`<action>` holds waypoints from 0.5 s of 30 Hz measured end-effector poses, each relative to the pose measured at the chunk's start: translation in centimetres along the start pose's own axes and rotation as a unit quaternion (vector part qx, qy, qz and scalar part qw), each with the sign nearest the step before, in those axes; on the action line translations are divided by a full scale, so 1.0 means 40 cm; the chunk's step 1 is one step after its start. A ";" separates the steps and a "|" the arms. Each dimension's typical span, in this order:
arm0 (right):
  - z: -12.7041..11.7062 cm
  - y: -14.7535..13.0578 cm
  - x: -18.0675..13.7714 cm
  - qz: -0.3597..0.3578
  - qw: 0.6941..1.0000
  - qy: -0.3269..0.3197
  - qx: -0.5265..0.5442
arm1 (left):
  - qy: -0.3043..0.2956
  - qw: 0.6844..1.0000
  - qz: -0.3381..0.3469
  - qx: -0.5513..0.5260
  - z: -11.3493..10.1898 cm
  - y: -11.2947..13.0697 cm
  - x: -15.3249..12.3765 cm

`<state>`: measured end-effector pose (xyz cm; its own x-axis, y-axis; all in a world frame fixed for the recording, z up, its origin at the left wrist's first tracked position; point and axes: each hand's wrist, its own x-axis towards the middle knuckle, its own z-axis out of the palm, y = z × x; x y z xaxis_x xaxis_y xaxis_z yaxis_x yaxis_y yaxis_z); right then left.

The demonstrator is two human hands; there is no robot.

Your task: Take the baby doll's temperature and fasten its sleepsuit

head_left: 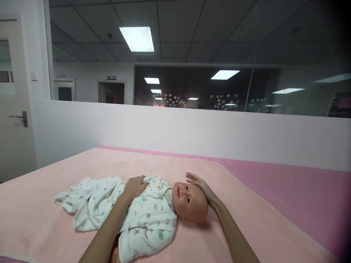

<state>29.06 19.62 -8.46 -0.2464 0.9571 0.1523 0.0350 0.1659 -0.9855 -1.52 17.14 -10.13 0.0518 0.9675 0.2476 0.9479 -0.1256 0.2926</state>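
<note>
Hands flat and open, we steady a baby doll (164,204) lying on its back on the pink blanket (246,219) near us: our left hand (135,186) rests spread on its chest, our right hand (201,188) cups the far side of its bald head. We judge this a settling step; any next move calls for keeping the head supported. Its white printed romper (148,219) lies rumpled, legs trailing left.
</note>
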 end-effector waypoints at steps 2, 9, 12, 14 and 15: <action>-0.006 0.009 0.008 0.003 1.000 0.008 0.007 | 0.002 1.000 0.002 0.002 0.000 -0.001 0.001; 0.006 -0.016 -0.012 -0.004 0.999 -0.036 -0.030 | -0.002 1.000 0.001 0.002 -0.001 0.000 0.001; 0.016 -0.029 -0.027 -0.005 0.997 -0.059 -0.048 | 0.001 1.000 0.005 0.000 -0.002 0.000 0.000; 0.021 -0.034 -0.034 0.004 0.998 -0.050 -0.043 | 0.001 1.000 0.008 0.003 -0.002 -0.001 0.000; 0.022 -0.035 -0.036 0.010 0.998 -0.048 -0.041 | 0.002 1.000 0.008 0.005 -0.002 -0.001 0.000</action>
<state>28.51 17.79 -7.36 -0.3365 0.9340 0.1204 0.1199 0.1693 -0.9782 -1.59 17.14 -10.05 0.0655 0.9647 0.2552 0.9502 -0.1384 0.2792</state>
